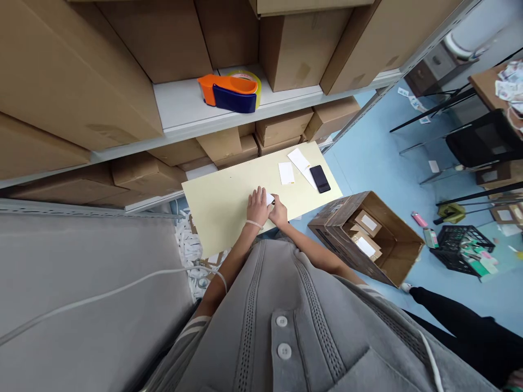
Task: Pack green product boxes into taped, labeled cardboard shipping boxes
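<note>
My left hand [257, 207] lies with its fingers stretched out on a cream-coloured board [216, 201], at the edge of a small white paper [269, 198]. Close beside it, my right hand [279, 212] is closed, with its thumb and fingers curled at the paper's other side. A small dark thing shows at its fingertips, too little of it visible to name. Further right on the board lie white cards [286, 173], a longer white slip [299, 159] and a black phone [320, 179].
An orange and blue tape dispenser [232, 93] sits on the shelf [180, 111] among cardboard boxes [306, 51]. An open carton [327, 218] with small parcels stands right of the board. A person's dark-clothed leg [457, 326] is at lower right, near a black crate [449, 256].
</note>
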A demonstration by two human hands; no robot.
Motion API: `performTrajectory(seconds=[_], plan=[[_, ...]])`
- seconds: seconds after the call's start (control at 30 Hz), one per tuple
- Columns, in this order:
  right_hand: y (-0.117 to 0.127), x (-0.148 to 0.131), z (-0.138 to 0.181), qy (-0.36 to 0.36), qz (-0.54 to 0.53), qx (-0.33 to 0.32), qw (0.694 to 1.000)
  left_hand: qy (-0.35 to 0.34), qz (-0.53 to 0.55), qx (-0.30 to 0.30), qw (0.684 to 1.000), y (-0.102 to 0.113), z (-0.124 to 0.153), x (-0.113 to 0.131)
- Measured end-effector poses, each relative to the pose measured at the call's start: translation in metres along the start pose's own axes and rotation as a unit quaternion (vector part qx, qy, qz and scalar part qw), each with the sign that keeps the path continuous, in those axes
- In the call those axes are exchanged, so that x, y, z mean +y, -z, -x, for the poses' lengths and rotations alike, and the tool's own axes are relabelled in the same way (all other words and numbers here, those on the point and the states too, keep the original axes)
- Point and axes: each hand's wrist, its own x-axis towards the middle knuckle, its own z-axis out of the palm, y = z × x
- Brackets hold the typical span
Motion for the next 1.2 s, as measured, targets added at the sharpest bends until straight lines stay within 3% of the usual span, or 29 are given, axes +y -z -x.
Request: performTrajectory(seconds=[0.23,0.43,0.57,0.7,0.8,0.9,1.07,1.2], plan=[[0.003,0.007,-0.005,0.021,-0.011,-0.024,0.999,0.022,0.062,0.063,0.996,-0.013,0.004,0.004],[0.006,0.014,-0.007,0.033,0.008,-0.036,0.999,0.053,0.064,0.052,0.995,-0.004,0.0,0.009],[0.011,0.014,-0.01,0.032,0.001,-0.047,0.998,0.095,0.082,0.04,0.991,0.022,-0.009,-0.014],[0.014,0.012,-0.013,0.026,0.001,-0.058,0.998,0.143,0.199,0.124,0.962,0.036,-0.023,-0.051],[0.014,0.012,-0.014,0.033,0.005,-0.067,0.997,0.161,0.201,0.153,0.954,0.032,-0.03,-0.062],[0.013,0.012,-0.014,0.033,0.013,-0.07,0.997,0.129,0.117,0.141,0.975,0.03,-0.028,-0.048],[0.015,0.013,-0.016,0.021,0.001,-0.096,0.995,-0.028,0.039,0.093,0.994,0.039,-0.012,-0.015],[0.024,0.014,-0.02,0.04,-0.055,-0.148,0.987,-0.046,0.029,0.029,0.998,0.039,0.001,-0.021]])
